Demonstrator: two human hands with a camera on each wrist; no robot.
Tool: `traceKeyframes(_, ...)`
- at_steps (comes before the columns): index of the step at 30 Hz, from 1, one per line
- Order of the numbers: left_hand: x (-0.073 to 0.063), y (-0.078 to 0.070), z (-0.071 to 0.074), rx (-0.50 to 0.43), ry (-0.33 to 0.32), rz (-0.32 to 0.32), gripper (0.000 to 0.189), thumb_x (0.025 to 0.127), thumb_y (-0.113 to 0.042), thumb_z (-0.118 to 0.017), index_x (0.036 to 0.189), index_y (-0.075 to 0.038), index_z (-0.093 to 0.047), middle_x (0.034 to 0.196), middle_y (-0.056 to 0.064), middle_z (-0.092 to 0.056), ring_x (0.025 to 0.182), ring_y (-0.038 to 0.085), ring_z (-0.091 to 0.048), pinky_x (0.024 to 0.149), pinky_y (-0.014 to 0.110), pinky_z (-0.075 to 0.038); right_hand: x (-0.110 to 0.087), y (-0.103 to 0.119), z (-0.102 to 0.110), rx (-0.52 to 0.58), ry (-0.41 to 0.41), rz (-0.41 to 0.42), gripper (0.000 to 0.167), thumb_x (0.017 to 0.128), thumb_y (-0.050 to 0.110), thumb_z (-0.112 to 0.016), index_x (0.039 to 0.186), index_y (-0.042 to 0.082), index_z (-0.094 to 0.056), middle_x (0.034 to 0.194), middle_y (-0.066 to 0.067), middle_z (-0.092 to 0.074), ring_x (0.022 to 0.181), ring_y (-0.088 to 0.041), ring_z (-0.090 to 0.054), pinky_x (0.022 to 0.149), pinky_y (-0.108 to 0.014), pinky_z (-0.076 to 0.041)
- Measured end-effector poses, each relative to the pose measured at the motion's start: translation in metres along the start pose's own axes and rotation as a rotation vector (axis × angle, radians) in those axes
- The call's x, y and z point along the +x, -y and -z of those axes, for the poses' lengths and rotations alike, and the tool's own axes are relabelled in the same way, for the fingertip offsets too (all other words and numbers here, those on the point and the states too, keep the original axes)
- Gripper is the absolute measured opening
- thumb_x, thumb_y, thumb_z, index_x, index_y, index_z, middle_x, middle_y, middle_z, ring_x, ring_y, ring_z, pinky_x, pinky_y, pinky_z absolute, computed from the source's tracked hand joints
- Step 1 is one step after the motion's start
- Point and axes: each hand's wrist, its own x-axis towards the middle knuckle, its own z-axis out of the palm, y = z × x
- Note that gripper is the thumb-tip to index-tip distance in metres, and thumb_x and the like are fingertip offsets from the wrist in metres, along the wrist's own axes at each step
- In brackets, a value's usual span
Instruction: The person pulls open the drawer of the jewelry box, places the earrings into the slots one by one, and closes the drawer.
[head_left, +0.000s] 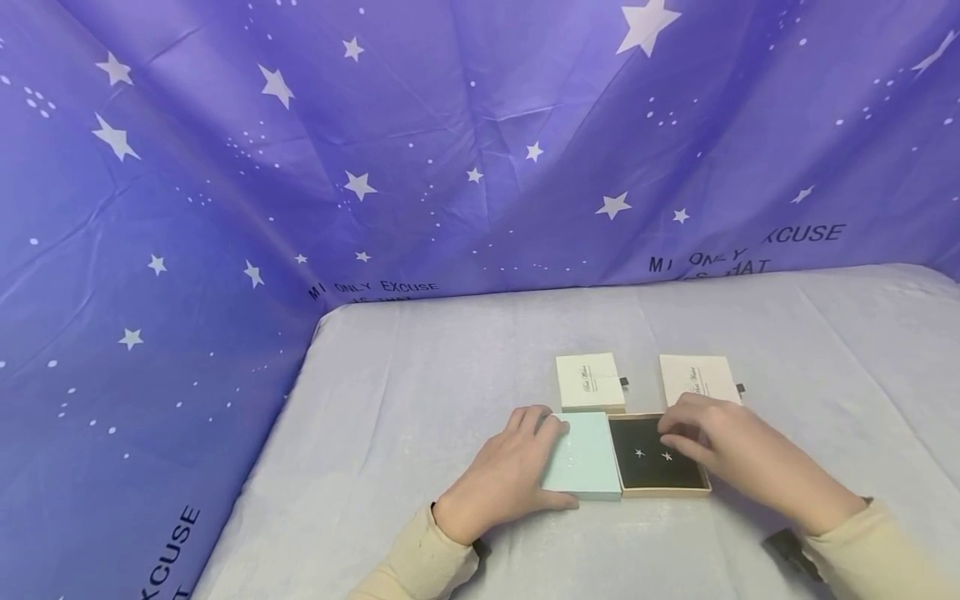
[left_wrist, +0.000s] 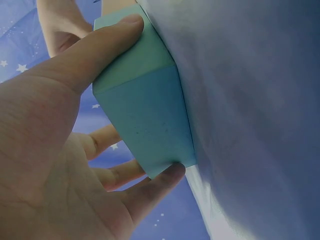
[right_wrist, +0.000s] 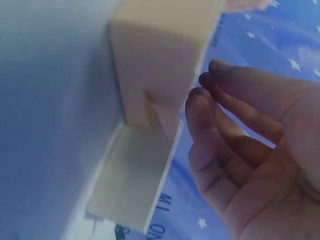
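My left hand (head_left: 510, 467) grips a mint-green box sleeve (head_left: 581, 458), thumb on its near side and fingers at its far side. In the left wrist view, the thumb and a fingertip press opposite sides of the sleeve (left_wrist: 145, 120). A tan drawer (head_left: 667, 492) extends from the sleeve's right side, lined with a black pad (head_left: 648, 475). Two small star-shaped pieces of jewellery, a left one (head_left: 639, 453) and a right one (head_left: 667, 457), lie on the pad. Above the drawer's right part is my right hand (head_left: 720, 429), fingers bent and fingertips close together. Nothing shows between them.
Behind the mint sleeve lies a cream box (head_left: 588, 382) with a dark pull tab. Another cream box (head_left: 690, 371) sits to its right, partly behind my right hand. Pale cloth (head_left: 420, 400) covers the table, and a purple star-patterned curtain (head_left: 450, 125) hangs behind.
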Motion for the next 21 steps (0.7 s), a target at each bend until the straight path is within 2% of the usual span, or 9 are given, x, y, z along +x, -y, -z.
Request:
traceKeyframes(5, 0.000, 0.000, 0.000, 0.003, 0.003, 0.004, 0.081, 0.071, -0.056, -0.083, 0.130, -0.012, -0.050, 0.132, 0.005, -0.049, 0.123, 0.020, -0.047, 0.080, 0.027, -0.055, -0.002, -0.012, 0.016, 0.064, 0.003, -0.056, 0.014, 0.083, 0.011, -0.076, 0.096, 0.016, -0.073, 0.086, 0.017, -0.065, 0.076, 0.004, -0.056, 0.068, -0.026, -0.054)
traceKeyframes(9, 0.000, 0.000, 0.000, -0.001, 0.008, 0.008, 0.080, 0.071, -0.056, -0.082, 0.130, -0.012, -0.050, 0.132, 0.005, -0.048, 0.123, 0.019, -0.047, 0.078, 0.027, -0.056, -0.005, -0.025, 0.026, 0.054, 0.030, -0.109, 0.013, 0.084, 0.009, -0.075, 0.096, 0.013, -0.073, 0.086, 0.012, -0.068, 0.075, 0.002, -0.057, 0.067, -0.028, -0.054)
traceKeyframes(16, 0.000, 0.000, 0.000, -0.003, 0.002, 0.005, 0.080, 0.071, -0.056, -0.083, 0.130, -0.012, -0.050, 0.132, 0.004, -0.048, 0.123, 0.020, -0.047, 0.079, 0.028, -0.056, -0.011, -0.041, 0.032, 0.047, 0.112, -0.163, 0.013, 0.084, 0.008, -0.073, 0.096, 0.011, -0.072, 0.088, 0.008, -0.070, 0.078, -0.001, -0.059, 0.071, -0.032, -0.054)
traceKeyframes(21, 0.000, 0.000, 0.000, 0.006, -0.003, -0.003, 0.081, 0.071, -0.057, -0.082, 0.131, -0.012, -0.050, 0.132, 0.005, -0.048, 0.123, 0.020, -0.047, 0.084, 0.028, -0.055, -0.014, -0.050, 0.030, 0.141, 0.205, -0.187, 0.013, 0.088, 0.007, -0.068, 0.100, 0.007, -0.071, 0.087, 0.008, -0.068, 0.075, 0.002, -0.057, 0.071, -0.030, -0.054)
